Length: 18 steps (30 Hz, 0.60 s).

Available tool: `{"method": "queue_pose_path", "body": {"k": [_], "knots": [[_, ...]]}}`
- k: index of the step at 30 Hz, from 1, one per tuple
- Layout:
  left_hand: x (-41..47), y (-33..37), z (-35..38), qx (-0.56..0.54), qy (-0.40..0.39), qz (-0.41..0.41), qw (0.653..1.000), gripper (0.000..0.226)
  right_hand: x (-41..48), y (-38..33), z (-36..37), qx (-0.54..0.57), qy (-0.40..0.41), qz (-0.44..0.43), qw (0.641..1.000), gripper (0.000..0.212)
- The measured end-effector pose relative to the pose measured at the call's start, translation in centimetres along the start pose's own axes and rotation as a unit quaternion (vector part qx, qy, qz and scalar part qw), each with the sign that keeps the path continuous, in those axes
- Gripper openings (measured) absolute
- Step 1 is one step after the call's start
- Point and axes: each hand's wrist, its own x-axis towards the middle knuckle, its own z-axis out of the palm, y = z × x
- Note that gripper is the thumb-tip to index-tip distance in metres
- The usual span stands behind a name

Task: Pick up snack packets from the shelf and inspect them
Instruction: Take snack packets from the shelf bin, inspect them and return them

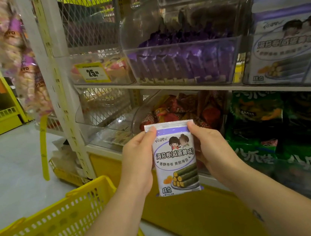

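I hold a white and purple seaweed-roll snack packet (176, 166) upright in front of the lower shelf, its printed front facing me. My left hand (138, 159) grips its left edge, thumb on the top corner. My right hand (209, 146) grips its right edge, thumb on the other top corner. More packets of the same kind fill a clear bin (284, 57) on the upper shelf at the right.
A clear bin of purple packets (183, 63) stands on the upper shelf, with a yellow price tag (93, 73) to its left. Red packets (180, 107) and green bags (269, 123) fill the lower shelf. A yellow basket (52, 228) sits at my lower left. Bagged snacks (24, 61) hang on the shelf's end.
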Motion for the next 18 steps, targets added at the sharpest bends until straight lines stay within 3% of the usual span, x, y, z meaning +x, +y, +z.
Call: {"method": "queue_pose_path", "body": {"k": [4,7,13,18], "knots": [[0.6,0.5,-0.9,-0.099,0.034,-0.061,0.993,0.025,-0.2,0.2,-0.7,-0.097,-0.141,0.009,0.985,0.038],[1.2,0.7,-1.7,-0.132,0.027,-0.124,0.983,0.031,-0.4,0.2,-1.1,-0.048,-0.203,0.075,0.975,0.030],[0.8,0.9,-3.6,-0.038,-0.214,-0.222,0.951,0.037,-0.3,-0.3,-1.8,0.043,-0.149,0.131,0.979,0.026],[0.7,0.3,-3.6,-0.047,-0.247,-0.216,0.943,0.033,-0.6,-0.6,-1.7,0.112,-0.136,0.167,0.970,0.029]]}}
